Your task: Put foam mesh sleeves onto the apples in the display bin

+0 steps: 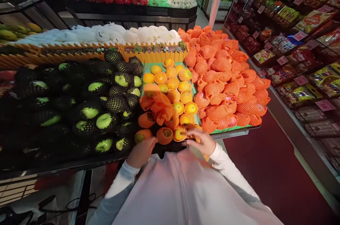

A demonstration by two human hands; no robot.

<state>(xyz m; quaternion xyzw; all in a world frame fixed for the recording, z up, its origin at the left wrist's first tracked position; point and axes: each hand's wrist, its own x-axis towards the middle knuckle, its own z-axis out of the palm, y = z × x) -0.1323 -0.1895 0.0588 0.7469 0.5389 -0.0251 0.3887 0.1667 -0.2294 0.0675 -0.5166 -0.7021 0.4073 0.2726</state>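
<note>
At the front edge of the stand, my left hand is beside a round yellow-orange fruit in an orange foam net. Its fingertips point right and are partly hidden, so I cannot tell whether they grip anything. My right hand is bent at the stand's edge, thumb below and fingers above. Orange netting shows between its fingers and under the palm. Just left of it sits another netted yellow fruit. Loose empty orange nets lie bunched on top of the yellow fruit.
Green apples in black nets fill the left side. Fruit in orange nets is heaped at the right. A row of white-wrapped produce stands behind a yellow picket divider. Shelves of packaged snacks line the right.
</note>
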